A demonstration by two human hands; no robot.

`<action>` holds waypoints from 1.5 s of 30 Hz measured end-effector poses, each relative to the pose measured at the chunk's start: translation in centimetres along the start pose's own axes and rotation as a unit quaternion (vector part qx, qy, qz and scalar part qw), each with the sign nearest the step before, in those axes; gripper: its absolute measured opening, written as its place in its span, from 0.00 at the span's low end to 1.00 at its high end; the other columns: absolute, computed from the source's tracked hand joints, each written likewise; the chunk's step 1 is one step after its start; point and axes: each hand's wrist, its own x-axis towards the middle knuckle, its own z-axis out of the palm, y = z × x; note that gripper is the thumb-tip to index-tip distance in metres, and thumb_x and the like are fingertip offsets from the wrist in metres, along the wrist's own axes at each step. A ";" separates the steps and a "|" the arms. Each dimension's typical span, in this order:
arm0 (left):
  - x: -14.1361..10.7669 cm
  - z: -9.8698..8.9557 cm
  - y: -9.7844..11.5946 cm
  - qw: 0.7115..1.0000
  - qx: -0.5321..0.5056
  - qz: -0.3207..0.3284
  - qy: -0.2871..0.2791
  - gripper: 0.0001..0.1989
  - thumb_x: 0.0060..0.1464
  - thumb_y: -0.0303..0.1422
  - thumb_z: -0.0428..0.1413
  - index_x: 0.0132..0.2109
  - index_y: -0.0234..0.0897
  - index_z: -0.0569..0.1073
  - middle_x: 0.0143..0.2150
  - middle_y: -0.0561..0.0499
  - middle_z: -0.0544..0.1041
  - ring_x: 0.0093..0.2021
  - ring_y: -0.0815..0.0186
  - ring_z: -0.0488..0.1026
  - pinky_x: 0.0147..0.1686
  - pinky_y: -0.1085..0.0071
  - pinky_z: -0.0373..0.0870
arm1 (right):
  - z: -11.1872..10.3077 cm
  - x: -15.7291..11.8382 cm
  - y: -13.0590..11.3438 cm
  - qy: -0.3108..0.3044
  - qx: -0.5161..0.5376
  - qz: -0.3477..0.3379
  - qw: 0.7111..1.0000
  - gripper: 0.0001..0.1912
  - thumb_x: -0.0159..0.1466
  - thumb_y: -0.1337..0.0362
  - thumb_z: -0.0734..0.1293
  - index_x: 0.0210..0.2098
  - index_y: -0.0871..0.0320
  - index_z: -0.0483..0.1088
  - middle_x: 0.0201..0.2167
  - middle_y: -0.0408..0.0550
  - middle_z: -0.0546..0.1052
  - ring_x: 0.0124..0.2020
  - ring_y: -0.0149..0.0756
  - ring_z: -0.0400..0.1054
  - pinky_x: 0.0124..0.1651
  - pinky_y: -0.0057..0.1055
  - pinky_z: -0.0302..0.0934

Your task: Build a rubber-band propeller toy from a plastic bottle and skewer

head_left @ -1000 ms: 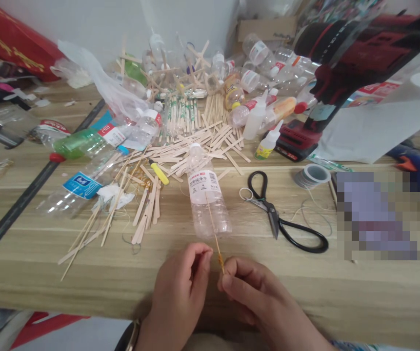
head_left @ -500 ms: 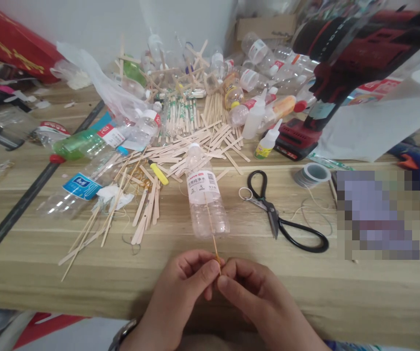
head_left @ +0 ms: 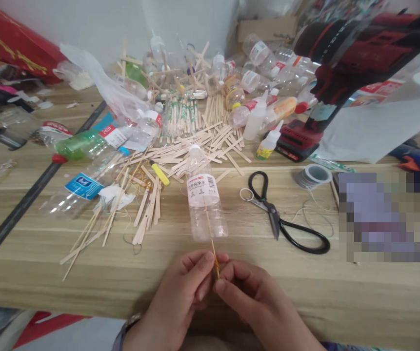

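A thin bamboo skewer points away from me, its far part seen against a clear plastic bottle with a white label. Around the skewer's near end an orange-yellow rubber band is wound. My left hand is closed, thumb and fingers pinching the skewer beside the band. At the near tip, my right hand is closed too, its thumb and index finger pressed on the skewer just below the band. Its other fingers are curled and partly hidden. Black-handled scissors lie to the right of the bottle.
Flat wooden sticks lie heaped beyond the bottle. A yellow marker, a blue-labelled bottle and loose skewers are to the left. Rightward are a thread spool, glue bottles and a red-black cordless drill standing upright.
My left thumb has shifted up and left along the skewer, so more of the wound rubber band shows between my hands. The right hand has moved slightly left, still pinching.
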 end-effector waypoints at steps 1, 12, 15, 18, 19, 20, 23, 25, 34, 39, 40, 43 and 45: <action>0.0 0.0 0.0 1.000 -0.001 -0.003 0.007 0.26 0.40 0.54 0.65 0.36 0.35 0.78 0.15 0.63 0.53 0.19 0.75 0.44 0.21 0.74 0.41 | 0.0 0.0 0.0 0.000 -0.003 0.003 1.000 0.16 0.58 0.53 0.68 0.22 0.57 0.64 0.19 0.37 0.62 0.21 0.27 0.49 0.23 0.26 0.46; -0.3 0.1 0.0 1.000 -0.010 -0.008 0.017 0.26 0.39 0.54 0.66 0.36 0.34 0.78 0.16 0.62 0.57 0.19 0.76 0.46 0.21 0.74 0.39 | 0.0 -0.1 -0.1 -0.015 0.010 -0.014 1.000 0.16 0.60 0.52 0.67 0.23 0.56 0.66 0.19 0.37 0.63 0.20 0.26 0.48 0.22 0.26 0.45; -0.5 0.2 0.2 1.000 -0.019 -0.014 0.016 0.26 0.38 0.50 0.68 0.37 0.34 0.78 0.20 0.60 0.61 0.20 0.77 0.48 0.21 0.76 0.41 | -0.1 0.0 0.1 -0.014 0.010 -0.002 1.000 0.16 0.60 0.51 0.66 0.25 0.56 0.66 0.20 0.38 0.65 0.20 0.26 0.48 0.21 0.25 0.44; -0.5 0.1 0.2 1.000 -0.021 -0.017 0.014 0.24 0.37 0.47 0.69 0.37 0.34 0.77 0.20 0.60 0.62 0.20 0.77 0.50 0.21 0.77 0.45 | -0.3 0.0 0.2 0.000 -0.034 -0.002 0.999 0.17 0.60 0.52 0.66 0.22 0.56 0.63 0.18 0.37 0.63 0.19 0.27 0.50 0.23 0.26 0.49; -0.5 0.1 0.2 1.000 -0.021 -0.017 0.014 0.24 0.37 0.47 0.69 0.37 0.34 0.77 0.19 0.61 0.61 0.20 0.78 0.50 0.21 0.77 0.45 | -0.5 0.0 0.2 0.003 -0.062 -0.010 0.998 0.17 0.60 0.53 0.65 0.22 0.56 0.64 0.18 0.38 0.64 0.20 0.27 0.53 0.25 0.26 0.52; -0.5 0.1 0.3 1.000 -0.020 -0.017 0.012 0.24 0.38 0.47 0.69 0.37 0.34 0.76 0.19 0.61 0.61 0.19 0.78 0.50 0.20 0.77 0.45 | -0.6 0.0 0.2 0.011 -0.095 -0.022 0.995 0.16 0.60 0.54 0.65 0.22 0.56 0.65 0.18 0.39 0.65 0.21 0.29 0.55 0.26 0.27 0.53; -0.3 0.1 0.5 1.000 -0.012 -0.005 0.002 0.22 0.41 0.48 0.67 0.36 0.35 0.74 0.17 0.62 0.61 0.16 0.77 0.50 0.17 0.77 0.43 | -1.2 -0.1 -0.1 0.068 -0.210 -0.078 0.972 0.12 0.59 0.57 0.67 0.22 0.56 0.68 0.22 0.42 0.70 0.23 0.30 0.60 0.26 0.27 0.55; -0.3 0.2 0.6 1.000 -0.011 0.004 -0.002 0.21 0.42 0.47 0.66 0.34 0.36 0.72 0.16 0.62 0.63 0.15 0.78 0.49 0.16 0.76 0.42 | -1.5 -0.2 -0.5 0.094 -0.270 -0.125 0.950 0.11 0.59 0.60 0.68 0.23 0.56 0.68 0.22 0.41 0.69 0.23 0.30 0.61 0.25 0.26 0.55; -0.1 0.0 0.4 1.000 -0.010 0.006 -0.013 0.20 0.43 0.46 0.65 0.35 0.36 0.72 0.13 0.64 0.61 0.14 0.78 0.48 0.15 0.77 0.42 | -1.9 0.4 -1.8 0.093 -0.396 -0.216 0.888 0.10 0.64 0.68 0.63 0.30 0.55 0.74 0.26 0.43 0.71 0.23 0.29 0.65 0.24 0.25 0.57; 0.0 -0.3 0.3 1.000 0.001 0.011 -0.011 0.21 0.42 0.43 0.67 0.41 0.34 0.76 0.15 0.63 0.63 0.14 0.78 0.50 0.14 0.77 0.43 | -1.5 0.7 -1.9 0.102 -0.453 -0.237 0.853 0.10 0.64 0.68 0.63 0.31 0.56 0.76 0.25 0.45 0.73 0.22 0.31 0.67 0.23 0.25 0.58; 0.1 -0.4 0.2 1.000 0.001 0.014 -0.012 0.21 0.42 0.42 0.67 0.40 0.34 0.76 0.15 0.62 0.64 0.14 0.78 0.51 0.14 0.77 0.43 | -1.4 0.7 -1.9 0.105 -0.465 -0.241 0.845 0.10 0.64 0.68 0.63 0.31 0.56 0.76 0.25 0.45 0.74 0.22 0.31 0.68 0.23 0.25 0.59; 0.2 -0.5 0.0 1.000 -0.002 0.025 -0.011 0.18 0.42 0.41 0.67 0.38 0.34 0.78 0.20 0.60 0.69 0.14 0.79 0.52 0.14 0.77 0.44 | -1.3 0.7 -1.8 0.120 -0.509 -0.271 0.809 0.10 0.64 0.68 0.63 0.30 0.56 0.75 0.25 0.46 0.75 0.21 0.30 0.69 0.23 0.25 0.60; 0.3 -0.5 -0.1 1.000 0.000 0.028 -0.009 0.15 0.43 0.39 0.67 0.37 0.35 0.78 0.24 0.57 0.73 0.14 0.80 0.54 0.14 0.77 0.45 | -1.3 0.7 -1.8 0.127 -0.543 -0.296 0.775 0.12 0.64 0.68 0.62 0.27 0.57 0.74 0.23 0.45 0.74 0.18 0.30 0.67 0.20 0.25 0.57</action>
